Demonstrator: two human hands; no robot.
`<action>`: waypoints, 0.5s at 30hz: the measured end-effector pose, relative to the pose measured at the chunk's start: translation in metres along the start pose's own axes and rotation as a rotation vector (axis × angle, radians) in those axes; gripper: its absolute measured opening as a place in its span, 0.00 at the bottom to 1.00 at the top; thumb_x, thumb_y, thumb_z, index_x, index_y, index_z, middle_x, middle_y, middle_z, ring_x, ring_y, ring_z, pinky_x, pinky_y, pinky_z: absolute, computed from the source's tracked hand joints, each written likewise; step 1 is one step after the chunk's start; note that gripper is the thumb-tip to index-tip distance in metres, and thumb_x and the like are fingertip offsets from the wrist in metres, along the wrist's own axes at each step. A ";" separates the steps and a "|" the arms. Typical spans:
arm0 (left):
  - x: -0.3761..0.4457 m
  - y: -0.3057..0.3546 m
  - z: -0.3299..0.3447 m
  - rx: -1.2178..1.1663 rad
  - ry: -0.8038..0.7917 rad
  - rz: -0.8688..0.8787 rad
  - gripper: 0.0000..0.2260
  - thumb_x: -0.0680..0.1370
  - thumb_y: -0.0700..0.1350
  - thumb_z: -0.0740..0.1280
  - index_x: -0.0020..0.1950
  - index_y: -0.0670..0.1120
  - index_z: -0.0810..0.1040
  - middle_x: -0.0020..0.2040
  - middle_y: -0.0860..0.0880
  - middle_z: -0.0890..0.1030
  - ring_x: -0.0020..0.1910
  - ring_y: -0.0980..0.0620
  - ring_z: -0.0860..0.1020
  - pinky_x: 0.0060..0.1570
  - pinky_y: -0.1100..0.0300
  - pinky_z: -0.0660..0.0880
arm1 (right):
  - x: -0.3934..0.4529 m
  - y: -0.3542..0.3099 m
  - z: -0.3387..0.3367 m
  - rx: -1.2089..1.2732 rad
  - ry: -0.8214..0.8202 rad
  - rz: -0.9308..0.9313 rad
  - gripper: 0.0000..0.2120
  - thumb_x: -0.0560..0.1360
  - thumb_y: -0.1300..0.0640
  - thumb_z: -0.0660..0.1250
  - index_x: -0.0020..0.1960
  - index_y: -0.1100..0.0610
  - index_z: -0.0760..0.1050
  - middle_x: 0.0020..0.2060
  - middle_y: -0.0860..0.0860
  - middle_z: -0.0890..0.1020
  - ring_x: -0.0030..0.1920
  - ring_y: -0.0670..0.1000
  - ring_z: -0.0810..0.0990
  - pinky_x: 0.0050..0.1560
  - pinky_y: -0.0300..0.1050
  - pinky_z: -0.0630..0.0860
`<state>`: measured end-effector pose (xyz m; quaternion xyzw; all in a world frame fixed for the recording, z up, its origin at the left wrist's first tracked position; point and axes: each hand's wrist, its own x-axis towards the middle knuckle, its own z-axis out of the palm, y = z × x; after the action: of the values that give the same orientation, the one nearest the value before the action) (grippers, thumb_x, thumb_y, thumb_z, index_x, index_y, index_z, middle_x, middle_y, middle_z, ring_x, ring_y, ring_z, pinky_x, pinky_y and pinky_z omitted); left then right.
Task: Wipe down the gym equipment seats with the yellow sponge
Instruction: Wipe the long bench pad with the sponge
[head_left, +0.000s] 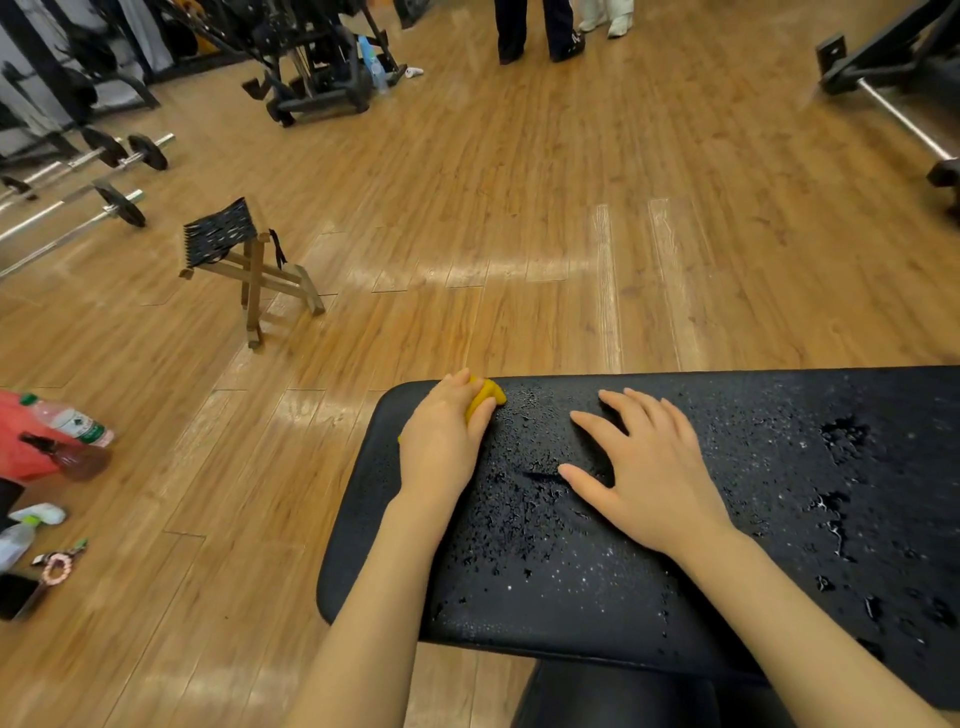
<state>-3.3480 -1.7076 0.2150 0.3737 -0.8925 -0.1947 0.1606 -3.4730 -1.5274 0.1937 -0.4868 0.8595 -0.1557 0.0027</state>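
Our left hand (441, 436) grips the crumpled yellow sponge (485, 397), fingers curled over it, pressing it onto the far-left corner of the black padded bench seat (779, 493). Only a bit of sponge shows past the knuckles; the rest is hidden under the hand. Our right hand (649, 473) lies flat on the seat just beside the left, fingers straight & spread, holding nothing, palm down on the wet vinyl. The seat is covered w/ water droplets (524, 509) & small puddles, thickest btwn the two hands & again toward the right side.

The seat stands on a wooden plank floor (519, 234). To the left, well apart from the seat, a small wooden folding stool w/ a black woven top (228, 244). Further left, barbells w/ black plates (119, 176) lie on the floor. At the left edge: a red bag (21, 441), a clear plastic bottle w/ green cap (72, 423) on it, a brown spray bottle (78, 460) touching it, plus a few small items nearer us that we can't make out. Far side: a black gym machine (317, 57) & two people's legs (540, 28) standing at top centre.
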 end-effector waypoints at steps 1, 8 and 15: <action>-0.011 0.001 -0.002 -0.013 0.004 0.000 0.16 0.81 0.51 0.63 0.68 0.49 0.76 0.72 0.52 0.71 0.72 0.53 0.66 0.68 0.57 0.62 | 0.000 0.000 -0.001 0.009 0.006 0.002 0.31 0.73 0.31 0.51 0.68 0.46 0.72 0.69 0.52 0.72 0.72 0.55 0.64 0.73 0.57 0.55; -0.068 -0.007 -0.002 0.025 0.085 0.066 0.14 0.78 0.46 0.69 0.63 0.49 0.80 0.68 0.51 0.75 0.68 0.52 0.72 0.64 0.59 0.66 | 0.000 -0.001 -0.001 -0.008 0.005 0.002 0.31 0.74 0.31 0.51 0.68 0.47 0.72 0.69 0.53 0.72 0.72 0.56 0.65 0.73 0.58 0.56; 0.009 0.016 0.010 0.021 -0.008 0.059 0.16 0.81 0.46 0.64 0.69 0.48 0.74 0.72 0.51 0.70 0.72 0.53 0.65 0.66 0.62 0.57 | 0.000 -0.002 -0.001 0.001 0.005 0.003 0.31 0.73 0.32 0.51 0.68 0.47 0.72 0.69 0.53 0.71 0.72 0.56 0.64 0.73 0.58 0.55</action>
<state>-3.3679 -1.7017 0.2152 0.3482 -0.9057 -0.1822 0.1587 -3.4719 -1.5281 0.1947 -0.4849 0.8602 -0.1576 0.0011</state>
